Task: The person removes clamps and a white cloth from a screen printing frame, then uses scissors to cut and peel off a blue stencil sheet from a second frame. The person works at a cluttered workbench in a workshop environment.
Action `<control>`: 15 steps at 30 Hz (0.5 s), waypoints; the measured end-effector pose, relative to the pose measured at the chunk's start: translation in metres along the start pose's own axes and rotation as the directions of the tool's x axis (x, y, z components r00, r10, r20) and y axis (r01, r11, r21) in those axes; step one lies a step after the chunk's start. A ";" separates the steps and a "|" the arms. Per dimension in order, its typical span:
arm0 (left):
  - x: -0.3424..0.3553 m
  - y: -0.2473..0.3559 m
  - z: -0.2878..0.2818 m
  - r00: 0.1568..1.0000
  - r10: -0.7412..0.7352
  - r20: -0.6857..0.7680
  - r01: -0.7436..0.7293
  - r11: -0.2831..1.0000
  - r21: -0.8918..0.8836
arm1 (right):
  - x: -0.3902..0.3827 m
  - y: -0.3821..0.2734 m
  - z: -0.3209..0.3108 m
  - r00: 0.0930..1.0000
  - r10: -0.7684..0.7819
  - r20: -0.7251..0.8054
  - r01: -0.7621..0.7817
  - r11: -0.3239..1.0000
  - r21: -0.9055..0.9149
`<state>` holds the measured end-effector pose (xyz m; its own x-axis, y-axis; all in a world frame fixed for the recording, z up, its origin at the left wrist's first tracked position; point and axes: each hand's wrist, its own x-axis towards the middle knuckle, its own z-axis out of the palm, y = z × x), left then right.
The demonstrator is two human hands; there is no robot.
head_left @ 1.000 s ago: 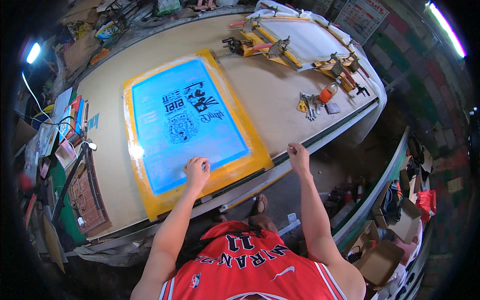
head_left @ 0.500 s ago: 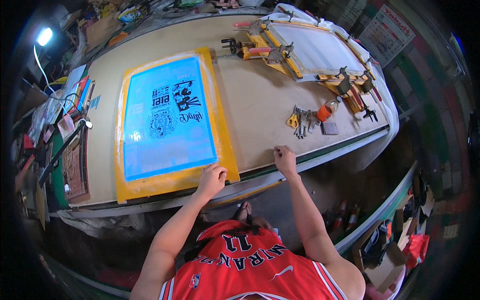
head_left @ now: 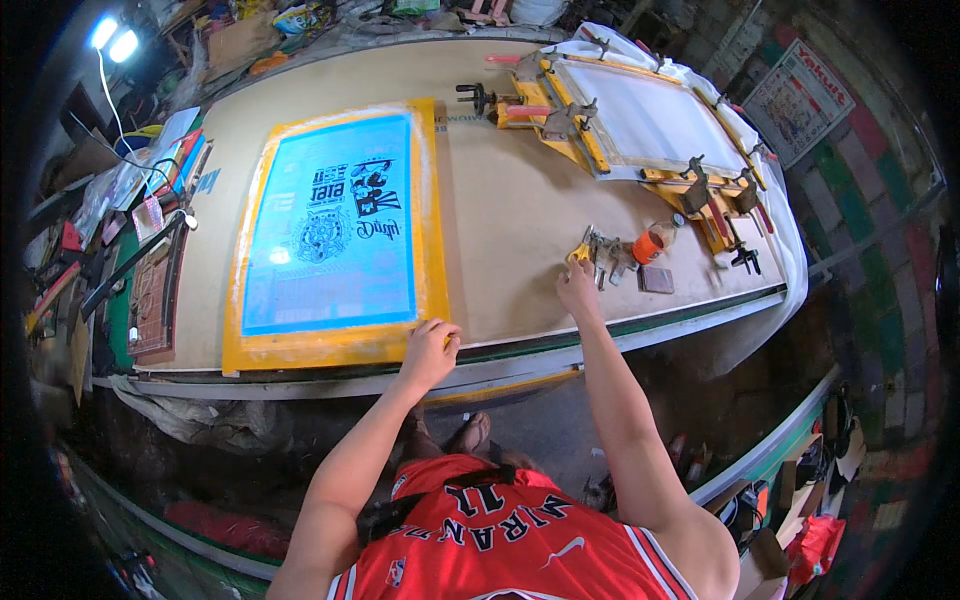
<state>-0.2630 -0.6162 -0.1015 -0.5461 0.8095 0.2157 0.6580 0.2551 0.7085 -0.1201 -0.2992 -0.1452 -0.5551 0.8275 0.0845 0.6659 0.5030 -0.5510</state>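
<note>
**Left hand on the screen frame, right at the clips**

I see my left hand [head_left: 430, 350] gripping the lower right corner of the yellow printing screen [head_left: 335, 235], fingers curled over its edge. The frame lies left of centre on the long table [head_left: 500, 210], its long axis running from the near edge toward the upper frame. My right hand [head_left: 578, 290] rests well apart at centre right, fingertips touching a cluster of metal clips [head_left: 600, 255]; whether it pinches anything I cannot tell. An orange-capped bottle [head_left: 655, 242] stands just beyond.
</note>
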 end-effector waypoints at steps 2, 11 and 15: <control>0.001 0.002 0.000 1.000 0.003 -0.010 -0.003 1.000 -0.004 | 0.000 -0.004 0.002 0.997 0.074 -0.008 -0.074 0.997 -0.023; -0.008 -0.006 -0.006 1.000 -0.014 0.002 0.014 1.000 -0.015 | -0.002 -0.002 -0.004 0.995 0.090 -0.041 -0.094 0.991 -0.099; -0.014 -0.010 -0.012 0.999 -0.032 0.011 0.032 0.999 -0.011 | -0.010 -0.025 -0.014 0.990 0.134 -0.052 -0.141 0.976 -0.166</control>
<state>-0.2680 -0.6363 -0.1040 -0.5611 0.8067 0.1855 0.6344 0.2752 0.7224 -0.1246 -0.3166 -0.1206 -0.4341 0.8993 0.0523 0.8110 0.4154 -0.4118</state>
